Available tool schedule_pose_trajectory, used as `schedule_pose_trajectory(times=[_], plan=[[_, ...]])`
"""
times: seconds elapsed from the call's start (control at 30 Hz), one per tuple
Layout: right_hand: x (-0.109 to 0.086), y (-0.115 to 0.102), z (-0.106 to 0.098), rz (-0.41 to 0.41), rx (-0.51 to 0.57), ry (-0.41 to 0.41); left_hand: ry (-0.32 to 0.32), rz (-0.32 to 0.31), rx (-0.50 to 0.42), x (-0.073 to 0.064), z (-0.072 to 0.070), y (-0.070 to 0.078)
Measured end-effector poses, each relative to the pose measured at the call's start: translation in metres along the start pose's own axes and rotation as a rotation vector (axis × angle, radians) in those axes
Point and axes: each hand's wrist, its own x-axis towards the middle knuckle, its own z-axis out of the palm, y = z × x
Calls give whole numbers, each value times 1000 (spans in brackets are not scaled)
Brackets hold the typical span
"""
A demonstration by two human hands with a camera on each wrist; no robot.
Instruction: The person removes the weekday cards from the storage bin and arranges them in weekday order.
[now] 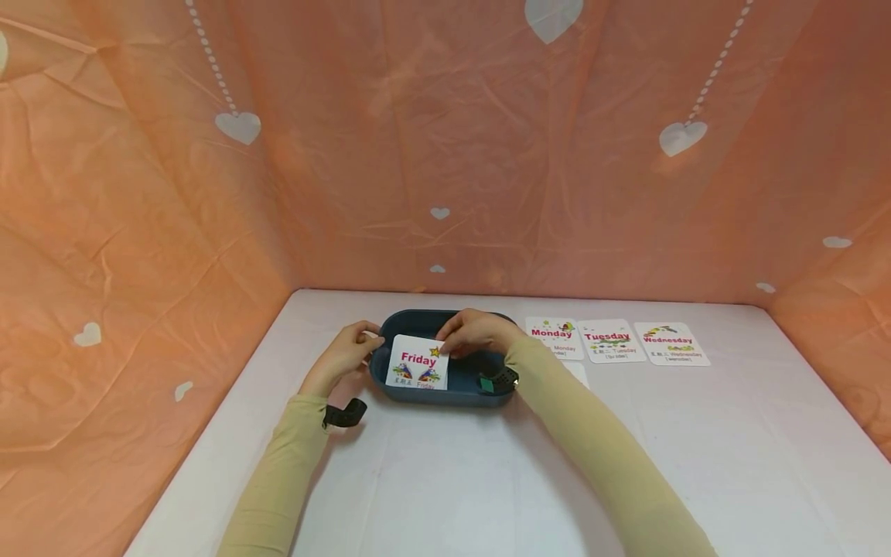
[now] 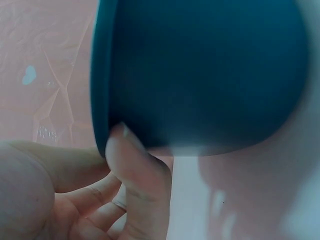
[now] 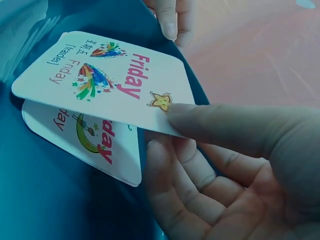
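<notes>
A dark blue oval box stands on the table. My left hand pinches its left rim between thumb and fingers; the left wrist view has the thumb against the box wall. Inside the box, my right hand pinches the top right corner of a white "Friday" card. In the right wrist view that Friday card is tilted up off another card ending in "day", which lies beneath it in the box. The lower card's full word is hidden.
To the right of the box lie the Monday, Tuesday and Wednesday cards in a row. Below Monday another white card is mostly covered by my right arm. A pinkish-orange curtain surrounds the white table.
</notes>
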Motion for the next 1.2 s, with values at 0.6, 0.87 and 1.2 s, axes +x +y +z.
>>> schedule_pose_trajectory(times=[0.6,0.87,1.2], plan=[[-15,5,-11,-78,107,71,7,-7,1,0,0,-3],[-24,6,-22,-88,143,140,12,14,-8,1,0,-4],[-39,6,-34,-154,167,197,5,-14,-1,1,0,0]])
